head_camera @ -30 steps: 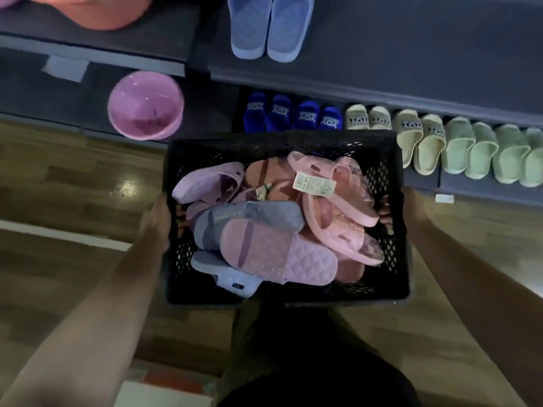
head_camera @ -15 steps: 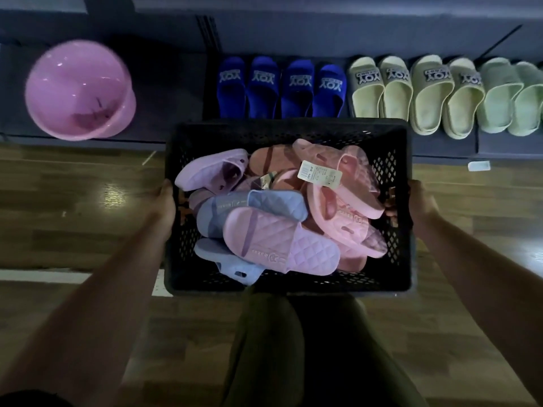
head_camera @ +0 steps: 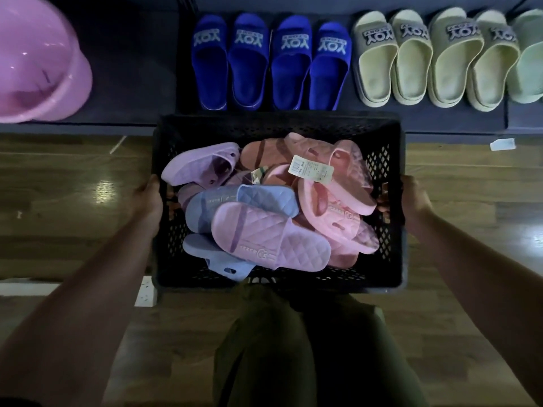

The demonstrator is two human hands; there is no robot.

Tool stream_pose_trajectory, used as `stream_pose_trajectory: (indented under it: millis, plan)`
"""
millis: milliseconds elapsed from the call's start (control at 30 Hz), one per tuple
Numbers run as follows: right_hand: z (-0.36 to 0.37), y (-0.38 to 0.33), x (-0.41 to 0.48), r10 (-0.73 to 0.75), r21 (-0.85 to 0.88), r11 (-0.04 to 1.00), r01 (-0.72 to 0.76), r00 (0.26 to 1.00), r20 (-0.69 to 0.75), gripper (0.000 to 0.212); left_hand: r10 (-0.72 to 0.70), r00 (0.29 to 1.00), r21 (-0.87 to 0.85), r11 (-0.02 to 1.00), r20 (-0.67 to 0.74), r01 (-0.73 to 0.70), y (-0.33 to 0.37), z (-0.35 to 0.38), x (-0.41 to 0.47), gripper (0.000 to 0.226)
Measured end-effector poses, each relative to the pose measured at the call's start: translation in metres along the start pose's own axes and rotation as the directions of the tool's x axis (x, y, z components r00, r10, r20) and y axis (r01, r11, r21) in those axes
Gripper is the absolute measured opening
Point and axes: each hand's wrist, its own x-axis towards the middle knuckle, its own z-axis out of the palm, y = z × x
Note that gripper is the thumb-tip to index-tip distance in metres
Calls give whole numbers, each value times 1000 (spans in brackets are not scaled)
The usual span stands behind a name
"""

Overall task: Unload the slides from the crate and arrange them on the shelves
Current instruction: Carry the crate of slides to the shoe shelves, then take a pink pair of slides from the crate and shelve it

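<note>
A black perforated crate (head_camera: 390, 160) is held in front of me, just short of the lowest shelf (head_camera: 132, 92). It is piled with loose slides: a lilac quilted one (head_camera: 273, 242) on top, a blue one (head_camera: 255, 198), a purple one (head_camera: 199, 165) and several pink ones (head_camera: 340, 183), one with a paper tag (head_camera: 311, 168). My left hand (head_camera: 148, 198) grips the crate's left side and my right hand (head_camera: 411, 198) grips its right side.
On the low shelf stand two pairs of blue slides (head_camera: 270, 63), then several pale green and yellow slides (head_camera: 435, 57) to the right. A pink plastic basin (head_camera: 38, 63) sits at the shelf's left end. Wooden floor (head_camera: 58, 201) lies below; my legs (head_camera: 293, 348) are under the crate.
The view has dropped and closed in on the lowest shelf; the upper shelf has left the frame. The crate has come lower and nearer the shelf, both hands still holding it.
</note>
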Motion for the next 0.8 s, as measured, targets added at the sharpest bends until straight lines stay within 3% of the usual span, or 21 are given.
stream_pose_trajectory:
  millis: [267, 400, 533, 633, 800]
  plan:
    - [6, 7, 21, -42, 2, 999, 43, 998, -56, 44, 66, 998, 32, 997, -4, -66, -3, 13, 17, 38]
    - [4, 11, 21, -46, 8, 999, 47, 999, -19, 45, 55, 998, 29, 998, -23, -54, -9, 12, 22, 36]
    - [1, 7, 14, 5, -37, 999, -5, 1000, 10, 45, 47, 999, 112, 993, 8, -48, -21, 5, 47, 60]
    - [-11, 1, 4, -41, -221, 975, 27, 997, -59, 56, 56, 996, 202, 977, 63, -68, -32, -2, 58, 69]
    - [-40, -21, -58, -181, -336, 932, 134, 977, -114, 28, 99, 991, 248, 962, 85, -117, 7, -21, -44, 49]
